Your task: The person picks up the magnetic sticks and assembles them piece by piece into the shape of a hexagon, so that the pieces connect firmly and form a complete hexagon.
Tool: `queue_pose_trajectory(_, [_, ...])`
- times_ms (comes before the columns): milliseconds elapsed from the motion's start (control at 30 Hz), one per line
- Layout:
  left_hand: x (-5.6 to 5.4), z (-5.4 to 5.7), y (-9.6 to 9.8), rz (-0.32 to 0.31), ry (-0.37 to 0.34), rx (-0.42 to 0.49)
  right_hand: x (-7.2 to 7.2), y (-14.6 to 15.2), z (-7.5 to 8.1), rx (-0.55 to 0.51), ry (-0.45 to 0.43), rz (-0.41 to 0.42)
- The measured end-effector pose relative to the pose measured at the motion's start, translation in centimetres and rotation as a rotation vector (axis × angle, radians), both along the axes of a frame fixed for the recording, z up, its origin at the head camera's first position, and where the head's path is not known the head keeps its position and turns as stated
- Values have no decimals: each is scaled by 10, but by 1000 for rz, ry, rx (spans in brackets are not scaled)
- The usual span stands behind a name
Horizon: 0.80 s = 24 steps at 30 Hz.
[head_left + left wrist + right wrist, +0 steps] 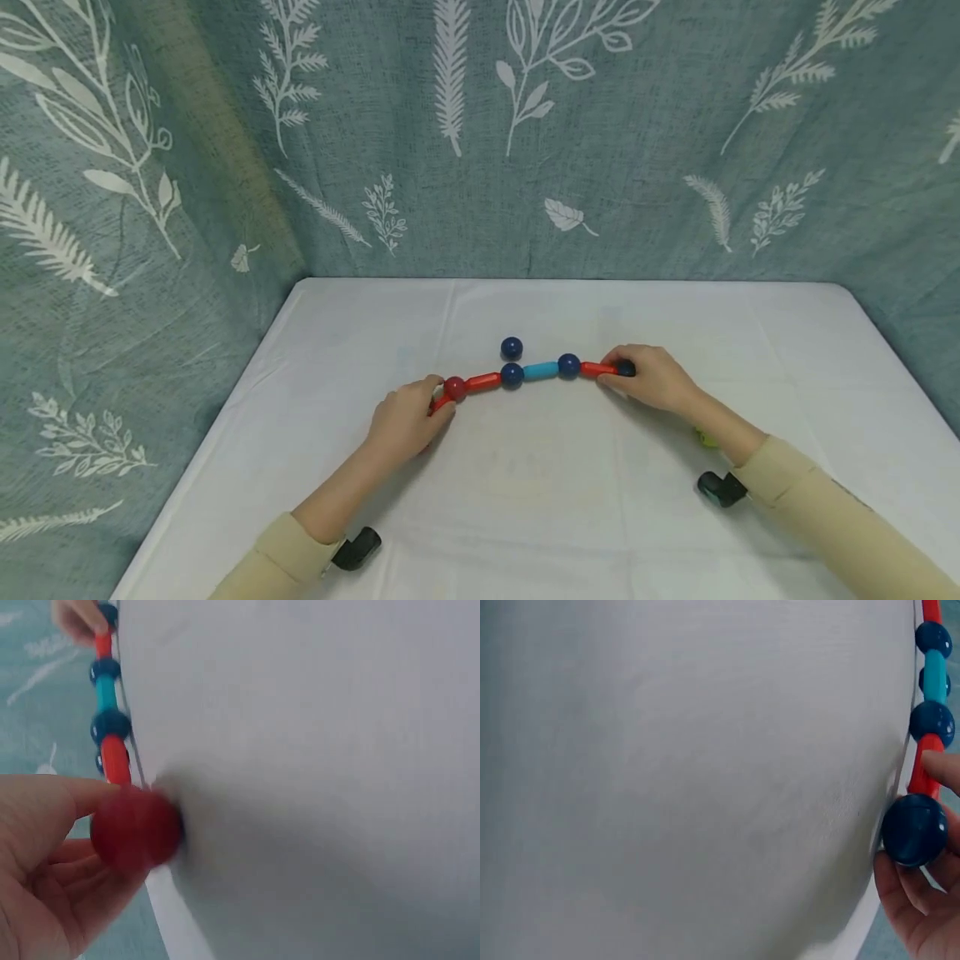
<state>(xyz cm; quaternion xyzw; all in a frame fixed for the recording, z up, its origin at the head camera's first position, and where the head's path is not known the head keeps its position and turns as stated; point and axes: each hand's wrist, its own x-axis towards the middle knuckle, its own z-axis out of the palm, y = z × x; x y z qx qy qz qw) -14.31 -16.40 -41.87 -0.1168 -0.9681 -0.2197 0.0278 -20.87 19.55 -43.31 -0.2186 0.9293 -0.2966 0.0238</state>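
A chain of magnetic-looking balls and rods stretches between the two hands. My left hand [405, 419] grips its left end, with thumb and fingers around a short red piece [441, 403] beside a red ball [454, 388]. Rightward follow a red rod [482, 382], a dark blue ball [512, 376], a light blue rod [541, 371], another dark blue ball [568, 366] and a second red rod [597, 369]. My right hand [651, 378] pinches that rod, close to the dark blue end ball [914, 830]. Behind the chain sits a loose dark blue ball [512, 348].
A white cloth covers the table [525, 500], with a patterned green curtain [480, 167] behind and at the sides. Under the right forearm a yellow-green object [705, 437] shows partly. Black devices [722, 488] protrude from both wrists.
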Motion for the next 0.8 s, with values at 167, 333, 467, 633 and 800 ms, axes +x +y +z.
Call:
queue_pose_trajectory(167, [14, -1, 17, -83, -136, 160, 1, -2, 1, 6, 15, -20])
queue_pose_trajectory(333, [26, 2, 20, -417, -115, 127, 2, 1, 2, -2, 2, -25])
queue_pose_trajectory(467, [27, 1, 18, -728, 103, -38, 2, 2, 2, -7, 0, -17])
queue_pose_trajectory(633, [28, -3, 28, -905, 297, -132, 1, 1, 0, -23, 29, -11])
queue_pose_trajectory(800, [35, -3, 48, -942, 308, -184, -1, -6, -2, -52, 69, -6])
